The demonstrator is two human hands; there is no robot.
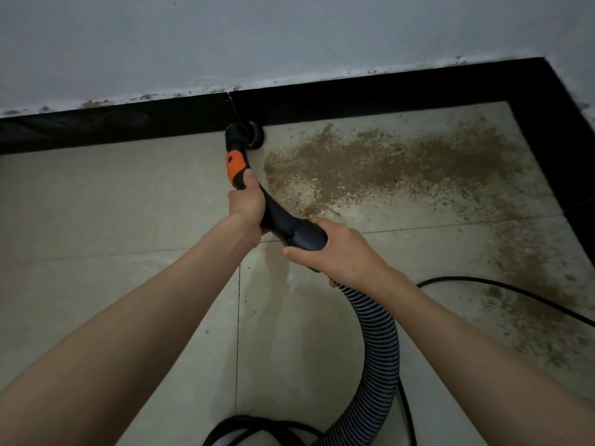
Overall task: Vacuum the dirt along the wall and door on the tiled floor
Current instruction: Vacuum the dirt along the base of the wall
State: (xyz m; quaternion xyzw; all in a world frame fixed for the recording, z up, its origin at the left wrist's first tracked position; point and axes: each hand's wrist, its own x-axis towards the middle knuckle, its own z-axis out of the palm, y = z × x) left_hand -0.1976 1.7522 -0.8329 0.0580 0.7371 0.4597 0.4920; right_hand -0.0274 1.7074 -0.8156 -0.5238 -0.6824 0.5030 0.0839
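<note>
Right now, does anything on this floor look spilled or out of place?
Yes. A wide patch of brown gritty dirt is scattered over the pale tiles right of the vacuum nozzle, trailing down along the right edge. The wall just above the black skirting is stained and flaking.

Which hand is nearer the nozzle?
The left hand: it grips the wand just below the orange collar, close to the nozzle. The right hand holds further back, by the hose.

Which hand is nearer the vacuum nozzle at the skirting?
Left. The left hand grips the wand just below its orange collar, close behind the nozzle; the right hand holds the handle farther back, by the hose.
</note>
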